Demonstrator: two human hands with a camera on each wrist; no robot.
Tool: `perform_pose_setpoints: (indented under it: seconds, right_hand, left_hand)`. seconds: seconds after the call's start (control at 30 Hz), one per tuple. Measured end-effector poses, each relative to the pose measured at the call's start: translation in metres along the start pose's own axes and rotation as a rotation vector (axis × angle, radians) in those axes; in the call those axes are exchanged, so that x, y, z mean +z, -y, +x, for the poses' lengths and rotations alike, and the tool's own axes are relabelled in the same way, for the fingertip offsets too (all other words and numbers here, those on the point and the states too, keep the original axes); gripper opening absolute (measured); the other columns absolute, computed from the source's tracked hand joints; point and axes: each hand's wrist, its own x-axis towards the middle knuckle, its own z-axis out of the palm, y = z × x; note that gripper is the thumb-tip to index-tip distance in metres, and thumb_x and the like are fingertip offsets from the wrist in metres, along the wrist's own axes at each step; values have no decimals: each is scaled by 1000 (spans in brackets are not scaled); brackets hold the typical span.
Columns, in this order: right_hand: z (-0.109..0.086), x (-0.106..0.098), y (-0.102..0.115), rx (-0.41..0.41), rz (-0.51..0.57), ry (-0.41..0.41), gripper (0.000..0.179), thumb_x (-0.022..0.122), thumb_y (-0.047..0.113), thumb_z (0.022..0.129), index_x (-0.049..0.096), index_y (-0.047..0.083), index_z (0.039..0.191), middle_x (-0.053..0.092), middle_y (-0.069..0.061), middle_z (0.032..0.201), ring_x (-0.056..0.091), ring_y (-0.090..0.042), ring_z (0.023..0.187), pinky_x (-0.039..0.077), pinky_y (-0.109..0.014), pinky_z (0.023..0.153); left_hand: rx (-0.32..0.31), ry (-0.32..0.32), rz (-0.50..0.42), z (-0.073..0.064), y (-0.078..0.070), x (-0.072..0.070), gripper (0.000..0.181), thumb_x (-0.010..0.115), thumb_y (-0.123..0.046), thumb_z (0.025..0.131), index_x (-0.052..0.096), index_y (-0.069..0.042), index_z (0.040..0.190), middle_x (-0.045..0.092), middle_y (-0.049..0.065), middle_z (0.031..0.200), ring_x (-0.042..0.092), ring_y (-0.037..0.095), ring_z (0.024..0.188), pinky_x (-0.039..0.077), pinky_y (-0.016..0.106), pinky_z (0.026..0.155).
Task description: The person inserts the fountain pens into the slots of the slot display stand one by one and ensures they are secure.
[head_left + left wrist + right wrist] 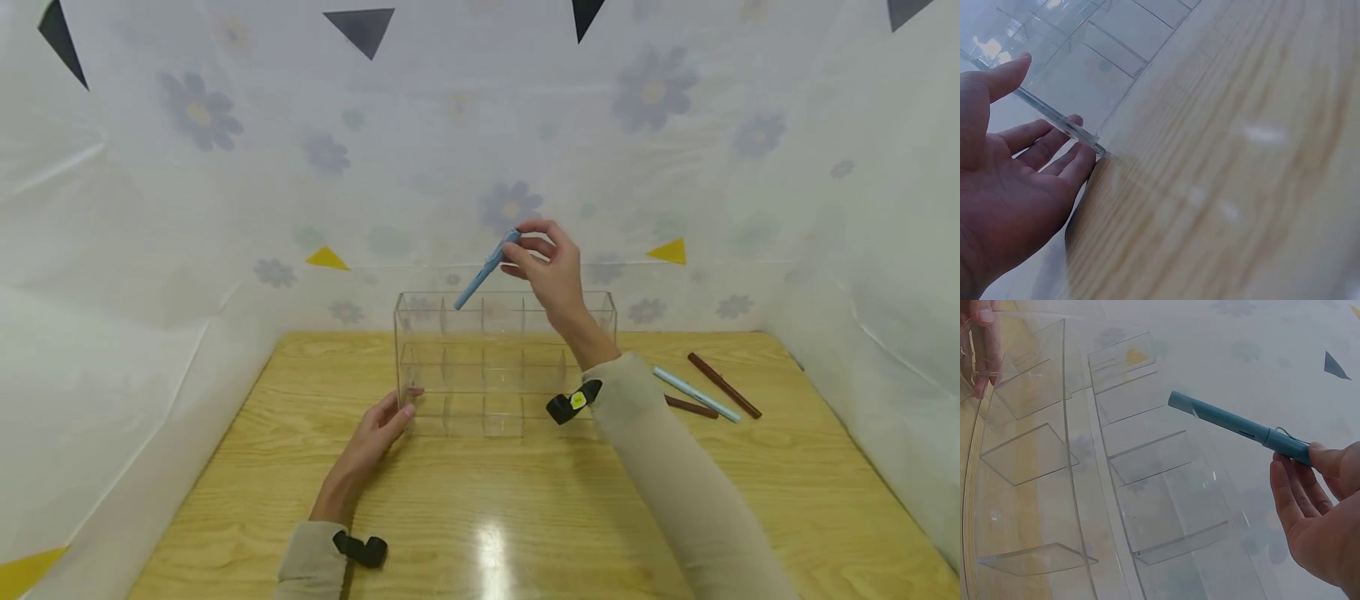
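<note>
High over the clear compartment rack (502, 379), my right hand (553, 267) pinches a blue pen (480, 279) by its clip end. The pen slants down to the left in the head view, its other end near the rack's top edge. In the right wrist view, the pen (1229, 422) points toward the rack's dividers (1150, 450), thumb on one side and fingers on the other. My left hand (378, 425) holds the rack's left side low down. In the left wrist view, the fingers (1072, 165) bend at the side panel's lower corner and the thumb lies across the panel.
On the table (480, 500), right of the rack, lie a light blue pen (697, 394) and a brown pen (723, 385). Another brown pen (692, 407) is partly hidden by my right sleeve. A white flowered sheet (435, 167) hangs behind the table and along its sides.
</note>
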Motion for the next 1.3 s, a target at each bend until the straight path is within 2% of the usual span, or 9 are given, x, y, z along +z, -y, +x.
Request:
perform_pose_setpoints:
  seconds: [0.27, 0.57, 0.83, 0.97, 1.13, 1.3]
  right_hand:
    - [-1, -1, -13, 103, -42, 113, 24, 68, -4, 96, 59, -6, 119, 71, -15, 99, 75, -28, 88, 59, -43, 82]
    - [-3, -10, -10, 195, -98, 201, 24, 65, -3, 98, 56, -10, 119, 70, -25, 102, 75, -26, 88, 58, -47, 85]
    - [-2, -25, -4, 270, -144, 232, 23, 67, -1, 98, 57, -10, 117, 74, -23, 102, 76, -20, 86, 56, -47, 88]
    - [-3, -29, 0, 281, -175, 256, 24, 67, 0, 98, 57, -10, 117, 74, -24, 106, 76, -23, 91, 57, -45, 87]
    - [-3, -29, 4, 304, -204, 266, 26, 67, 2, 99, 56, -10, 120, 72, -28, 111, 73, -35, 103, 57, -45, 88]
    - [-1, -27, 2, 330, -208, 270, 34, 67, 3, 99, 56, -10, 128, 71, -27, 113, 74, -29, 100, 57, -45, 89]
  left_hand:
    - [-9, -10, -24, -1, 1, 2, 44, 52, -28, 110, 51, -8, 150, 44, 14, 158, 33, 33, 148, 27, 59, 115]
    - [4, -9, -31, 2, 3, 5, 44, 52, -26, 110, 51, -8, 149, 45, 13, 157, 34, 31, 147, 28, 59, 114]
    - [7, 5, -32, 4, 5, 5, 44, 52, -26, 110, 51, -8, 150, 45, 13, 157, 34, 30, 147, 28, 58, 114]
    - [4, 9, -33, 4, 4, 4, 45, 52, -27, 110, 51, -7, 150, 46, 13, 157, 35, 31, 147, 28, 58, 114]
    - [-7, 12, -37, 4, 2, 4, 45, 53, -29, 110, 51, -8, 149, 42, 11, 159, 32, 30, 149, 27, 58, 114]
    - [0, 4, -35, 2, 1, 3, 44, 53, -28, 110, 52, -7, 148, 40, 11, 161, 29, 31, 150, 26, 59, 114]
